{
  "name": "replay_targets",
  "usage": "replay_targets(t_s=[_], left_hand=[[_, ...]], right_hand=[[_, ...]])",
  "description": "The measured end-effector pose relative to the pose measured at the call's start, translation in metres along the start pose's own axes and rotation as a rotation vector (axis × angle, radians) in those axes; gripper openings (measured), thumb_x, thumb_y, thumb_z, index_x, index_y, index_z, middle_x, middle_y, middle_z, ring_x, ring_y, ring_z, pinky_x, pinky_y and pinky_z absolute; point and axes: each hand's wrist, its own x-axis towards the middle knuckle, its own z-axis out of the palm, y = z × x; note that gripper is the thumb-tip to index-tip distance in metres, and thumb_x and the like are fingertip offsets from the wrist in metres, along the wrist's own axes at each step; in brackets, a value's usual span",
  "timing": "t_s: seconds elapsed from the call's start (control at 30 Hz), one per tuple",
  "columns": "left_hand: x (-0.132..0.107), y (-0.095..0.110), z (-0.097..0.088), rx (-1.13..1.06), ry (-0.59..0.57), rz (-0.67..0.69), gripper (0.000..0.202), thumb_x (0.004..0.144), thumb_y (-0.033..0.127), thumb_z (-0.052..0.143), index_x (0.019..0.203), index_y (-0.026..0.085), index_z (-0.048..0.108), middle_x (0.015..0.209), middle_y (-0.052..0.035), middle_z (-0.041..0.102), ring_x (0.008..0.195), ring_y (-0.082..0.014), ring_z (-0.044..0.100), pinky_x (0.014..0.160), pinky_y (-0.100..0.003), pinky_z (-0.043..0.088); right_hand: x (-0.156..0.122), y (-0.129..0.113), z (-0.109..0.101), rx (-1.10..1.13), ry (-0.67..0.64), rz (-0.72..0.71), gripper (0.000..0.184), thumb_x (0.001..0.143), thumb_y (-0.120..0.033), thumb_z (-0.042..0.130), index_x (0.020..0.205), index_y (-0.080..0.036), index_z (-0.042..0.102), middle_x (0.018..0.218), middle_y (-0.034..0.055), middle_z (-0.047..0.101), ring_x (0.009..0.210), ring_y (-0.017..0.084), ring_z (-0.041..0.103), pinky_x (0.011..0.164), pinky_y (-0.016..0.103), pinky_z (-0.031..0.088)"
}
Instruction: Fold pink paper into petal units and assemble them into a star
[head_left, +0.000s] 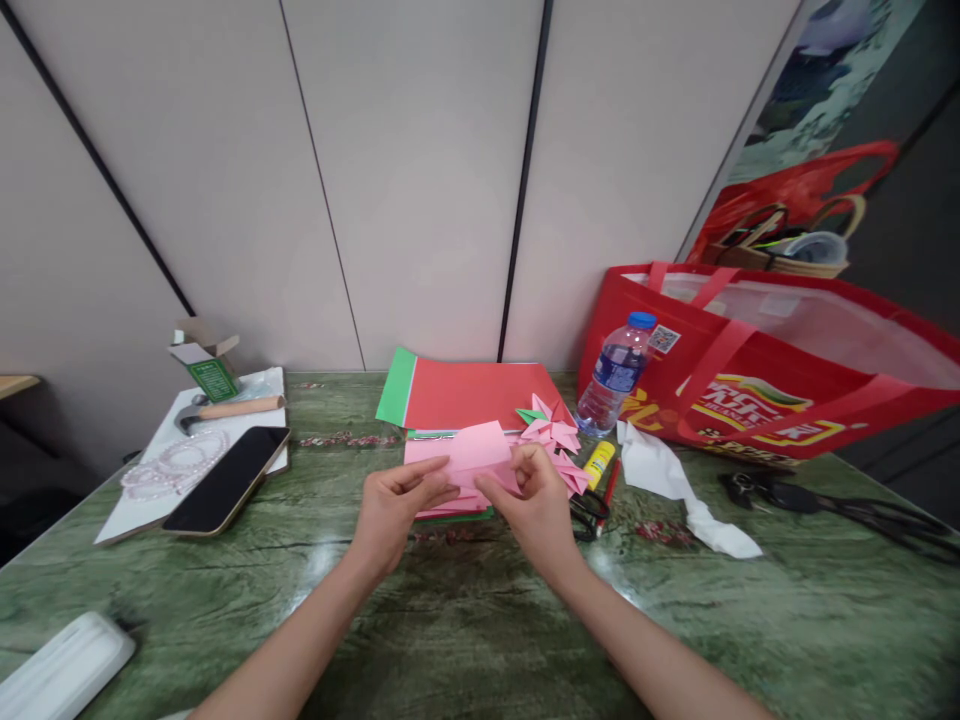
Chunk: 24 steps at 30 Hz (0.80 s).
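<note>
While left hand [391, 506] + right hand [541, 504] pinch | pink paper [478, 448] | between them

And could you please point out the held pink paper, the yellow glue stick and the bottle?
Pink paper [478, 447], head view: its upper part.
Yellow glue stick [599, 466], head view: its middle.
Bottle [618, 374], head view: its label.

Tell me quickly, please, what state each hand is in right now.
Left hand: closed, holding the pink sheet between thumb and fingers.
Right hand: closed, holding the same sheet at its other side.
</note>
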Motion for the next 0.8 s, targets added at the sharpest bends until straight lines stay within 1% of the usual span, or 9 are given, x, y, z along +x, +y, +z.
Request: replay_targets(t_s=[0.07,0.13,0.2,0.23,0.33,0.47,0.63,0.8], left_hand=[[0.0001,0.0003,-0.0004,0.014,-0.005,-0.004,0.026,0.058,0.018,0.075,0.083,0.011,0.07,0.064,-0.0054,0.072,0.064,-0.0214,0.069,0.074,-0.036,0.056],[0.0008,0.0007,-0.0016,0.029,-0.021,-0.014,0.025,0.058,0.018,0.074,0.082,0.011,0.07,0.065,-0.0055,0.073,0.065,-0.0221,0.069,0.074,-0.037,0.056],[0.0017,0.0015,-0.0033,0.047,-0.047,-0.022,0.024,0.058,0.018,0.074,0.081,0.012,0.07,0.068,-0.0057,0.073,0.068,-0.0228,0.069,0.075,-0.037,0.055],[0.002,0.0022,-0.0043,0.06,-0.06,-0.024,0.023,0.058,0.017,0.074,0.081,0.012,0.07,0.07,-0.0059,0.073,0.069,-0.023,0.069,0.076,-0.037,0.055],[0.0025,0.0047,-0.006,0.087,-0.099,-0.039,0.025,0.059,0.017,0.074,0.083,0.013,0.07,0.074,-0.0059,0.073,0.073,-0.0229,0.068,0.078,-0.037,0.053],[0.0019,0.0076,-0.0048,0.051,-0.125,-0.062,0.026,0.059,0.02,0.074,0.084,0.014,0.07,0.076,-0.0058,0.073,0.074,-0.0223,0.068,0.082,-0.038,0.051],[0.001,0.0077,-0.0024,0.035,-0.1,-0.06,0.027,0.058,0.021,0.075,0.083,0.014,0.071,0.073,-0.0057,0.073,0.071,-0.0229,0.068,0.083,-0.041,0.051],[0.0013,0.0059,-0.0027,0.041,-0.085,-0.049,0.027,0.059,0.022,0.074,0.084,0.013,0.07,0.071,-0.0056,0.073,0.07,-0.0228,0.069,0.082,-0.041,0.051]], right_hand=[[0.0002,-0.0003,-0.0017,-0.056,-0.062,0.003,0.018,0.065,-0.02,0.064,0.06,-0.018,0.047,0.055,-0.0061,0.041,0.05,0.009,0.036,0.048,0.02,0.031],[0.0004,-0.0012,-0.0027,-0.076,-0.112,0.032,0.01,0.066,-0.02,0.063,0.059,-0.017,0.056,0.053,-0.0041,0.05,0.049,0.009,0.04,0.048,0.021,0.033],[0.001,-0.0023,-0.0031,-0.058,-0.126,0.069,0.002,0.066,-0.019,0.063,0.065,-0.017,0.063,0.058,-0.001,0.06,0.05,0.011,0.047,0.049,0.022,0.037],[0.0013,-0.0027,-0.0032,-0.049,-0.126,0.084,0.004,0.065,-0.019,0.063,0.068,-0.017,0.065,0.061,0.0004,0.063,0.053,0.012,0.051,0.051,0.023,0.04],[0.0023,-0.0029,-0.0034,-0.042,-0.111,0.105,0.008,0.065,-0.02,0.063,0.071,-0.018,0.068,0.068,0.0026,0.068,0.059,0.015,0.057,0.055,0.026,0.045],[0.0028,-0.0022,-0.0038,-0.059,-0.089,0.114,0.01,0.064,-0.021,0.063,0.072,-0.018,0.069,0.069,0.0032,0.069,0.06,0.016,0.058,0.055,0.026,0.046],[0.0022,-0.0024,-0.0036,-0.066,-0.087,0.11,0.011,0.064,-0.021,0.063,0.072,-0.018,0.07,0.069,0.0033,0.069,0.06,0.016,0.059,0.057,0.027,0.047],[0.0019,-0.0039,-0.0032,-0.046,-0.099,0.125,0.011,0.064,-0.021,0.064,0.072,-0.018,0.069,0.071,0.0035,0.07,0.062,0.016,0.06,0.058,0.027,0.048]])
